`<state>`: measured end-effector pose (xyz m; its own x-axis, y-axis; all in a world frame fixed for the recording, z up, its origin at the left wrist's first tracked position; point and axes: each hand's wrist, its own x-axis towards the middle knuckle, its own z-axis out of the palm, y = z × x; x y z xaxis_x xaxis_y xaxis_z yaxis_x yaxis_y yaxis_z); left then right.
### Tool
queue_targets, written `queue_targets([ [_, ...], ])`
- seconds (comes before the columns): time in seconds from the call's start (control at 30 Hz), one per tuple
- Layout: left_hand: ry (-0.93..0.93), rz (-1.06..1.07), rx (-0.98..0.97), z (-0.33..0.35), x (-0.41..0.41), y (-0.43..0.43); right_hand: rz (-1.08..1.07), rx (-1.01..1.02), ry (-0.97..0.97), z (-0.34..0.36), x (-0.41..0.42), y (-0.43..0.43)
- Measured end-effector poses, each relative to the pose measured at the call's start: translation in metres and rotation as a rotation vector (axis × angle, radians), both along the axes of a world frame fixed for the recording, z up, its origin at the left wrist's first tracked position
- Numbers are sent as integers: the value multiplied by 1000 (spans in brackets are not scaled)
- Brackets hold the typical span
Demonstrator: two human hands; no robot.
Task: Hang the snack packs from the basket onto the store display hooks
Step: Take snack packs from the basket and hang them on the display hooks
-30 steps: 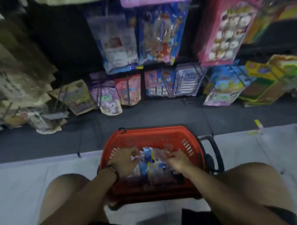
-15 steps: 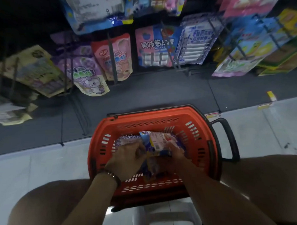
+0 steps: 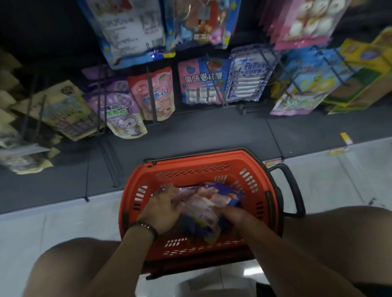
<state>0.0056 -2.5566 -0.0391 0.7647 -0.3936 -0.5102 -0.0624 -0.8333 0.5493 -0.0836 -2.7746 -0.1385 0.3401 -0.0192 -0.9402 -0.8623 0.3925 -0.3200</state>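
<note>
Orange basket [image 3: 198, 169]: left hand [image 3: 162, 210] flat on snack packs [image 3: 206, 205]; right hand [image 3: 234, 216] grip blurred, cannot tell. Best: isolate one pack by header.

The basket [image 3: 191, 168] stood on the floor [image 3: 325, 183] between the left knee [image 3: 68, 264] and the right knee [image 3: 349, 232], its handle [image 3: 289, 189] sticking out to the right. A pile of packs [image 3: 206, 203] lay inside it, with the left hand [image 3: 164, 211] on the pile's left side and the right hand [image 3: 233, 216] at its right. Behind the basket, hooks [image 3: 153, 98] carried a row of hung packs [image 3: 199, 83], with more above.
</note>
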Motion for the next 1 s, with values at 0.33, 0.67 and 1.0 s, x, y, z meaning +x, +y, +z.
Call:
queue_targets([
  [0.33, 158, 577, -402, 6, -34, 22, 161, -45, -435, 134, -33, 1],
  [0.67, -25, 739, -804, 124, -72, 0, -1, -130, -843, 211, -41, 17],
  [1.0, -58, 583, -918, 167, -89, -53, 39, -584, -1181, 248, -40, 39],
])
